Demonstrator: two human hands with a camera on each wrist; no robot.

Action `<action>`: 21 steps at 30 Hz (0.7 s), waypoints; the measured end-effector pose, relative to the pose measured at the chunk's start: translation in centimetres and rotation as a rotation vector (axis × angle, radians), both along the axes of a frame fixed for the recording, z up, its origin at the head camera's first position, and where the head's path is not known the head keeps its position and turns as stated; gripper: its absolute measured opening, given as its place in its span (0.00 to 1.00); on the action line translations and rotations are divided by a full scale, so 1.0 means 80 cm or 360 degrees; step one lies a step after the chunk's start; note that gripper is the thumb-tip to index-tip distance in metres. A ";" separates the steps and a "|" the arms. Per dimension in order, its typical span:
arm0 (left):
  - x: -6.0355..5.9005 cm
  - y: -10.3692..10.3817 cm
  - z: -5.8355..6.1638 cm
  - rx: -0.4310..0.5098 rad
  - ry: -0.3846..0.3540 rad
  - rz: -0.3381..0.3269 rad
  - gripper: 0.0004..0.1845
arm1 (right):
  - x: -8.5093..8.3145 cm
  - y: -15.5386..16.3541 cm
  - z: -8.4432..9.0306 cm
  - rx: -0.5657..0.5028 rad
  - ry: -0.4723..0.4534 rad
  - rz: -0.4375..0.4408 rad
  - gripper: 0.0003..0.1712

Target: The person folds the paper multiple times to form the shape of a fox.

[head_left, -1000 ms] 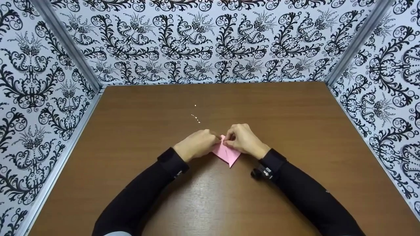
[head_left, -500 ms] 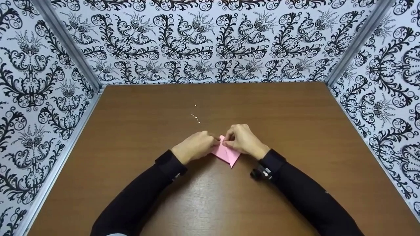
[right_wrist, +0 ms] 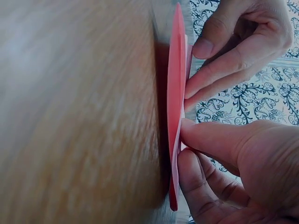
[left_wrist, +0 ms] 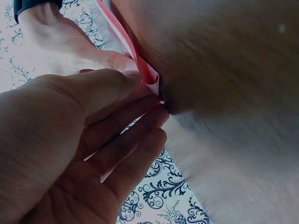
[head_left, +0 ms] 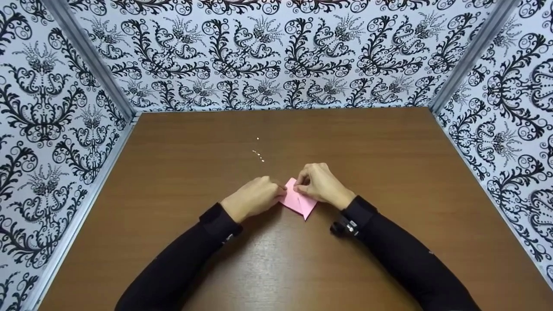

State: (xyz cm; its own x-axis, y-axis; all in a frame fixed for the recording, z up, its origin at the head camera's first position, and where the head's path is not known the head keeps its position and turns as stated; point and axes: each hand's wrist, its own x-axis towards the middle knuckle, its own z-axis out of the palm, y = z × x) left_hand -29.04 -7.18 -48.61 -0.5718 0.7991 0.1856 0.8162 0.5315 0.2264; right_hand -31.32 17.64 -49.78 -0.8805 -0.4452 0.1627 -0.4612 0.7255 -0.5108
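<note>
Three walls (head_left: pixel 39 112) papered in black-and-white scrollwork close round a brown wood-grain worktop (head_left: pixel 389 172), with grey metal strips in the corners. No brand, label or writing can be read anywhere. Left of centre, the left hand (head_left: pixel 255 197) reaches in from a black sleeve (head_left: pixel 181 263), its curled fingers (left_wrist: pixel 140 119) touching the left edge of the paper (head_left: pixel 298 202). That folded pink paper lies flat on the worktop near its middle, between both hands. A few tiny white specks (head_left: pixel 258 154) sit just beyond it. On the right, the right hand (head_left: pixel 322 185) pinches the paper's top fold between thumb and curled fingers (right_wrist: pixel 205 46).
</note>
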 end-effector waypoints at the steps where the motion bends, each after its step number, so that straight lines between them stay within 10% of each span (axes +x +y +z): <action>1: 0.001 -0.001 0.000 0.0005 0.0005 0.0002 0.09 | 0.000 0.000 0.000 -0.0001 0.0001 0.0003 0.04; 21: 0.030 -0.024 -0.005 0.0013 -0.0028 0.0083 0.11 | 0.001 0.002 0.000 -0.0062 -0.0023 0.0027 0.05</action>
State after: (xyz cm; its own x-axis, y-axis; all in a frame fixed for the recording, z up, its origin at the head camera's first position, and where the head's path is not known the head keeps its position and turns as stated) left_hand -26.61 -9.09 -49.01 -0.6160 0.7665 0.1816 0.7833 0.5715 0.2447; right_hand -31.22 17.77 -49.82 -0.8752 -0.4538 0.1675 -0.4657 0.6969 -0.5453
